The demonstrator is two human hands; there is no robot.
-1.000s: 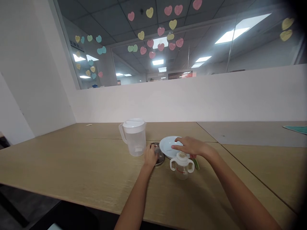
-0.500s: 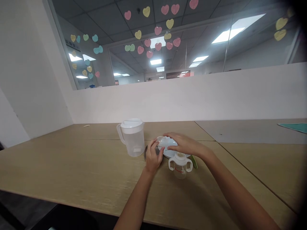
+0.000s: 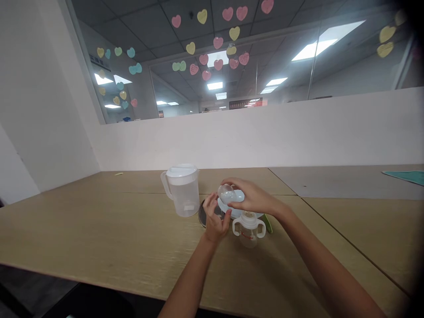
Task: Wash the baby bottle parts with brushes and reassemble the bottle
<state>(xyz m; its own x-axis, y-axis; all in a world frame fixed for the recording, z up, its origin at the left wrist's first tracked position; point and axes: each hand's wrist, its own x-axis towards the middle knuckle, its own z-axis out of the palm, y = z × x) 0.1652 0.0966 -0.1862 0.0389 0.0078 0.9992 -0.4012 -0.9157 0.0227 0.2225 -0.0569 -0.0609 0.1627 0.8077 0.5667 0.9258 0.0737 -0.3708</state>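
Two white handles flank the baby bottle [image 3: 248,230], upright on the near side of the right hand's grip. Next up, the left hand [image 3: 216,221]: fingers loosely spread, nothing visible in its hold, poised over a dark round dish [image 3: 202,215]. And the right hand [image 3: 255,196], thumb and fingers part-closed about a clear rounded cap [image 3: 226,194]! That cap pokes out leftward, long axis seemingly sideways, just beside the left fingertips; the right hand is nearer. Under that grip, a white plate [image 3: 236,213]; farther left, a lidded pitcher [image 3: 184,194].
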